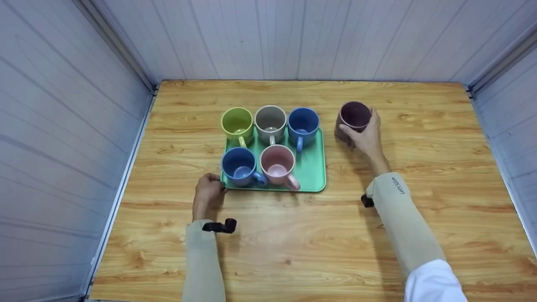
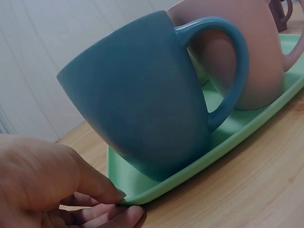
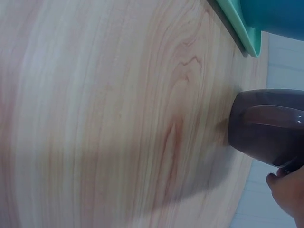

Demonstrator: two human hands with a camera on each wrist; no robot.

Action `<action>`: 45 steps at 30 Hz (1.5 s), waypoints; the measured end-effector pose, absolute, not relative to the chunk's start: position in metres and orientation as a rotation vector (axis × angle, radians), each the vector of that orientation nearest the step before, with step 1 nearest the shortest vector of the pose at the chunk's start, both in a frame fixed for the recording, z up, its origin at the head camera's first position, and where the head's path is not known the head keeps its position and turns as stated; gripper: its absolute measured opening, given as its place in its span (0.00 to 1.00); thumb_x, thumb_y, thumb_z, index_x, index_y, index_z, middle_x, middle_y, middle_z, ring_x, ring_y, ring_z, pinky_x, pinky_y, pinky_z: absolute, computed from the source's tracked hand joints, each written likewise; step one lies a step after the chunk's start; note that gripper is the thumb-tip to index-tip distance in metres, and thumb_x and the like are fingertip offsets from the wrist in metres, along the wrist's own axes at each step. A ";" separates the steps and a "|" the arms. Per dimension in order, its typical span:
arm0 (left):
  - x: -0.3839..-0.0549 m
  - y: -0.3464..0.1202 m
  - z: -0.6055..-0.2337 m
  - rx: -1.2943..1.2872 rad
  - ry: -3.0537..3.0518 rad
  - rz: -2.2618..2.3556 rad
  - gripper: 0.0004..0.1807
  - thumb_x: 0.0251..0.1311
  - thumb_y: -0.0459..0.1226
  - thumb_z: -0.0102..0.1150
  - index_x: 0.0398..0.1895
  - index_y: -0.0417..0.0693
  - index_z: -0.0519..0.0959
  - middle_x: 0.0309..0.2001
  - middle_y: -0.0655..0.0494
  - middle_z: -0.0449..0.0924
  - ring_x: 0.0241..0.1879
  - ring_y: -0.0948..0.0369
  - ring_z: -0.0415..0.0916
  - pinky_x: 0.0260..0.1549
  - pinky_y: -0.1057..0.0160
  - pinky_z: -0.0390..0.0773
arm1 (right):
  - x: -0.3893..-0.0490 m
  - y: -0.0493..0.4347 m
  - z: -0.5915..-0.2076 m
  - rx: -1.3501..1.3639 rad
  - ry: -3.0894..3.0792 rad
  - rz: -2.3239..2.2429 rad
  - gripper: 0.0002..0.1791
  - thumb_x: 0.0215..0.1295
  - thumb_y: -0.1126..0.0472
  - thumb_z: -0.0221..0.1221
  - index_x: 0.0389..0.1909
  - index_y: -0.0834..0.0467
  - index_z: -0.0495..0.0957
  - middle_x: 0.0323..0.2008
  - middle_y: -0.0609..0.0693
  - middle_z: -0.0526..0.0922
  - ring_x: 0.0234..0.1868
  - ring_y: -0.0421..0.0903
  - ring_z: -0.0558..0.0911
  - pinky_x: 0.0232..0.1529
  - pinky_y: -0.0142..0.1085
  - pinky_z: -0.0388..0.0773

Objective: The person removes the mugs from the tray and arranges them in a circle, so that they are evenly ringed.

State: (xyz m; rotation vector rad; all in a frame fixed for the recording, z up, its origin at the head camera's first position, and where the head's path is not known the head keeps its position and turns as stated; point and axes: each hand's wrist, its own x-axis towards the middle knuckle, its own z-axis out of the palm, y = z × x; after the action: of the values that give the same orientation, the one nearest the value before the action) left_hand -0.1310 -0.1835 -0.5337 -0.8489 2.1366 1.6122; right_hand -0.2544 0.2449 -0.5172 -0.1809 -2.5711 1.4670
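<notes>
A dark purple mug (image 1: 355,115) is gripped by my right hand (image 1: 367,134), to the right of the green tray (image 1: 311,170). The thumb lies along the mug's near side and the fingers go round its right side. In the right wrist view the purple mug (image 3: 266,126) shows its handle, close over the wooden table. My left hand (image 1: 207,191) pinches the tray's front left corner. In the left wrist view the thumb is on the tray rim (image 2: 190,178) and fingers are under it, beside a blue mug (image 2: 142,95).
On the tray's back row stand a yellow-green mug (image 1: 237,121), a grey mug (image 1: 270,121) and another blue mug (image 1: 303,123). A pink mug (image 1: 277,163) stands at the front, right of the front blue mug (image 1: 238,165). Pale panel walls (image 1: 268,37) enclose the wooden table (image 1: 293,251).
</notes>
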 end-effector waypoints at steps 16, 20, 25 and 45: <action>-0.130 -0.185 -0.535 -0.833 2.151 1.588 0.15 0.63 0.28 0.45 0.52 0.35 0.68 0.48 0.44 0.71 0.40 0.58 0.74 0.41 0.63 0.77 | -0.252 0.233 -0.488 -0.079 -2.522 1.401 0.59 0.50 0.40 0.68 0.75 0.53 0.42 0.74 0.53 0.48 0.72 0.53 0.55 0.71 0.47 0.53; -0.130 -0.186 -0.535 -0.813 2.192 1.551 0.15 0.62 0.29 0.46 0.52 0.35 0.69 0.48 0.44 0.73 0.39 0.58 0.75 0.39 0.64 0.75 | -0.253 0.226 -0.482 -0.027 -2.496 1.386 0.57 0.51 0.42 0.68 0.75 0.52 0.45 0.73 0.52 0.50 0.72 0.51 0.56 0.70 0.46 0.54; -0.131 -0.186 -0.535 -0.824 2.177 1.563 0.15 0.63 0.29 0.45 0.53 0.35 0.69 0.48 0.44 0.73 0.39 0.58 0.75 0.40 0.64 0.76 | -0.253 0.217 -0.476 0.049 -2.473 1.382 0.56 0.50 0.44 0.69 0.74 0.53 0.48 0.73 0.52 0.53 0.71 0.49 0.57 0.70 0.46 0.54; -0.130 -0.183 -0.534 -0.835 2.184 1.580 0.14 0.62 0.28 0.46 0.51 0.36 0.69 0.47 0.45 0.72 0.39 0.57 0.75 0.40 0.63 0.75 | -0.241 0.186 -0.474 0.357 -2.483 1.383 0.57 0.50 0.46 0.70 0.74 0.57 0.47 0.73 0.52 0.55 0.73 0.45 0.54 0.72 0.42 0.52</action>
State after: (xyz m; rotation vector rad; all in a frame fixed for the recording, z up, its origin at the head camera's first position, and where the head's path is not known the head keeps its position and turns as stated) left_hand -0.1301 -0.1832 -0.5339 -0.8352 2.1843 1.5797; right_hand -0.2413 0.1859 -0.4744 0.3569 -2.4826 1.3832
